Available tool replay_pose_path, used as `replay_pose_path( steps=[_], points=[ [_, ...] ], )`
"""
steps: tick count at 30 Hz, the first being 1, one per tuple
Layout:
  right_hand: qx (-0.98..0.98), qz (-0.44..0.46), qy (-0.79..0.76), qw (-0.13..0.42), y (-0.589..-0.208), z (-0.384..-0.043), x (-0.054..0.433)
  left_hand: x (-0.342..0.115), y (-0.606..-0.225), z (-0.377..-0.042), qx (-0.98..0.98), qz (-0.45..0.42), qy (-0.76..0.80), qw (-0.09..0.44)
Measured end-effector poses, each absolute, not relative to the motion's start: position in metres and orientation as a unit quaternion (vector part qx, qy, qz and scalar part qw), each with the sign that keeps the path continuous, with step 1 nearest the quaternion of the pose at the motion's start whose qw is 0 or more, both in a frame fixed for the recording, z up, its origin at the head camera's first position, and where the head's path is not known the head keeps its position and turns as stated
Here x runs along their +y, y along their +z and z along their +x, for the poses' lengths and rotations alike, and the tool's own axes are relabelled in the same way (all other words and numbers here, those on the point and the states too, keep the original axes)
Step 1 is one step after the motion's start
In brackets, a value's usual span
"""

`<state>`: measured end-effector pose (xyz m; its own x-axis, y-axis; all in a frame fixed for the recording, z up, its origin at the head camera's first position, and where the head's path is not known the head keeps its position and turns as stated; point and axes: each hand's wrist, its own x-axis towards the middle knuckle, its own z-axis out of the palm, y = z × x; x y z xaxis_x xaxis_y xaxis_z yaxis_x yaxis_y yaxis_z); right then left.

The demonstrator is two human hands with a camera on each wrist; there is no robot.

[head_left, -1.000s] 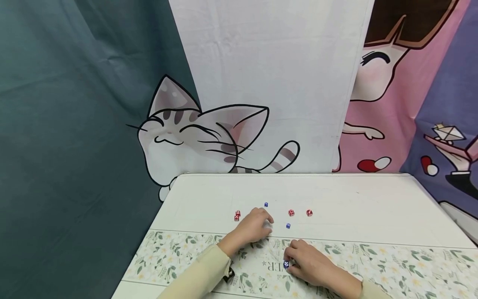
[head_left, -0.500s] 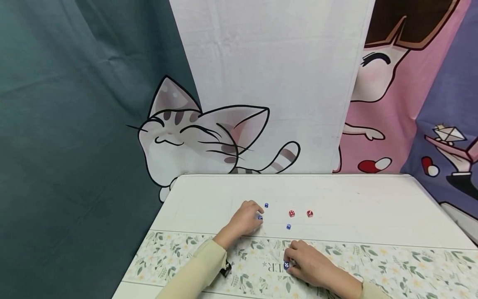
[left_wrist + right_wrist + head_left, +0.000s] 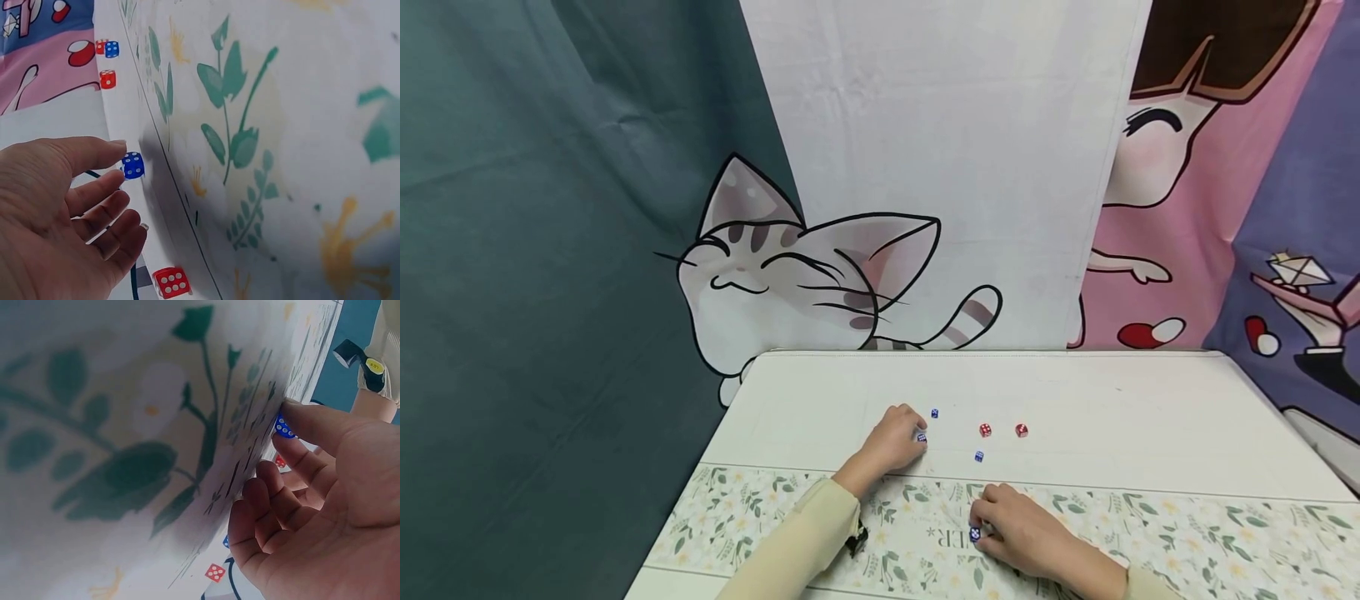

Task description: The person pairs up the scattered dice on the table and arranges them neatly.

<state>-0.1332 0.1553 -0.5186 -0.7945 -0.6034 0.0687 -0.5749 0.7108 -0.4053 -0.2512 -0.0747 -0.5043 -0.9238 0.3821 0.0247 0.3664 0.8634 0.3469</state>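
My left hand (image 3: 892, 440) is over the white far part of the table, thumb and index finger on either side of a blue die (image 3: 132, 165), pinching it at the tips. Its other fingers curl loosely. Just below those fingers in the left wrist view lies a red die (image 3: 170, 282). On the flowered strip, my right hand (image 3: 1017, 532) pinches another blue die (image 3: 285, 426) between thumb and index finger. Further blue dice stand on the white surface, one beyond the left hand (image 3: 935, 413) and one right of it (image 3: 979, 457). The left hand hides what lies behind it in the head view.
Two red dice stand apart to the right, the nearer one (image 3: 986, 430) left of the other red die (image 3: 1022, 431). A flowered strip (image 3: 1150, 525) crosses the white table (image 3: 1120, 400). Behind it hang printed cloths with a cartoon cat (image 3: 790, 283). A black device (image 3: 362, 362) is on the left sleeve.
My left hand has moved left and slightly away, and its blue die now shows at the fingertips. Two red dice seen left of it earlier are now covered. The right hand stays put.
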Motion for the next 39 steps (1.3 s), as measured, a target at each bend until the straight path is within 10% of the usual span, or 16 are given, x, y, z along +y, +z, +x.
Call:
replay_pose_path(
  steps=[39],
  points=[
    [0.923, -0.317, -0.215, 0.039, -0.519, -0.132, 0.155, -0.075, -0.515, -0.228, 0.966, 0.225, 0.129, 0.017]
  ],
)
